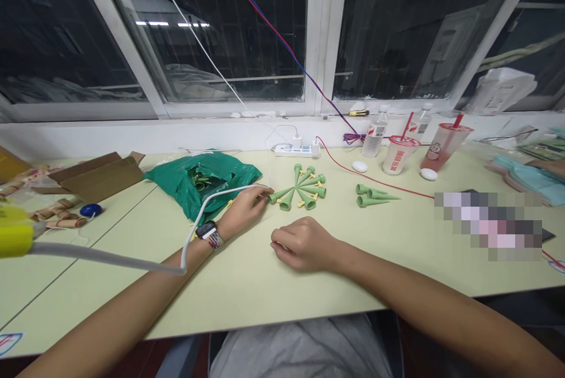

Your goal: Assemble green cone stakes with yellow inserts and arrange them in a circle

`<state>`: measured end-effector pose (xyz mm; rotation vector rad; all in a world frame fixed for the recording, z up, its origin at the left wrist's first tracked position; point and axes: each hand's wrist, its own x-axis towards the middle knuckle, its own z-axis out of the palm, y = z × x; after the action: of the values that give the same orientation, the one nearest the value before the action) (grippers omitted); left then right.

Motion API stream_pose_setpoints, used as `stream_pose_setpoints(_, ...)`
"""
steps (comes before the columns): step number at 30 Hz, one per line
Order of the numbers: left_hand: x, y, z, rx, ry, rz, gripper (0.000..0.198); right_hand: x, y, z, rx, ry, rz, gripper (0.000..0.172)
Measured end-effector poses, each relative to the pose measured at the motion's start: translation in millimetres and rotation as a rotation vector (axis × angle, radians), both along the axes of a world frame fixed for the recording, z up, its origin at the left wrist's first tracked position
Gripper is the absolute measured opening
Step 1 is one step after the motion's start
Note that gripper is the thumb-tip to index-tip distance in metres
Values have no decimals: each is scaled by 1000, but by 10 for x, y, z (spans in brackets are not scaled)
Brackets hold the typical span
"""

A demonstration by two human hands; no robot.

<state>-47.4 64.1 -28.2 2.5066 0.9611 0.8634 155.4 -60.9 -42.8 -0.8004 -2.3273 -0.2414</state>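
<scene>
My left hand (245, 210), with a watch on its wrist, reaches to the left side of a ring of green plastic watering spikes (304, 195). Its fingertips are closed at the wide end of one green watering spike (279, 194). The ring's spikes point inward, and several carry small yellow valves (315, 196). My right hand (304, 244) rests on the table in front of the ring, fingers curled; anything inside it is hidden. To the right lie 3 loose green spikes (373, 195) without visible valves.
A green plastic bag (238, 173) lies open behind my left forearm, beside a cardboard box (95, 178). A grey cable (132, 261) crosses above that arm. Drink cups (397, 157), bottles (374, 136) and a power strip (289, 151) stand along the back.
</scene>
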Motion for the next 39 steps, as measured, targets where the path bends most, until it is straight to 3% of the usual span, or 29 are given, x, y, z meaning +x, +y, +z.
stream_pose_setpoints(5,1,34,-24,12,-2,-1,30,9,16,-16,20,-6,-4,21)
stream_pose_setpoints(9,-11,60,-57,44,22,9,31,197,145,187,-69,48,-112,18)
stream_pose_setpoints(13,-32,31,-60,47,52,21,36,696,312,558,-478,205,-536,17)
stream_pose_setpoints(16,-48,-20,-47,67,80,-8,38,1129,314,735,-616,109,-888,22)
stream_pose_setpoints(18,-54,-52,-42,83,86,-30,40,1351,249,761,-672,-39,-1004,35)
stream_pose_setpoints(22,-50,-106,-34,107,34,-38,43,1586,95,660,-747,-229,-991,46)
stream_pose_setpoints(27,-37,-187,20,117,43,-46,53,1658,60,494,-704,-243,-929,28)
stream_pose_setpoints(30,-31,-235,34,111,45,-56,62,1639,81,484,-651,-235,-902,19)
stream_pose_setpoints(33,-23,-276,22,68,2,-38,69,1569,68,587,-550,-199,-887,14)
stream_pose_setpoints(36,-8,-323,26,20,-60,-62,73,1424,24,785,-439,-101,-838,19)
stream_pose_setpoints(39,17,-394,67,60,-97,-127,69,1159,19,960,-453,92,-662,32)
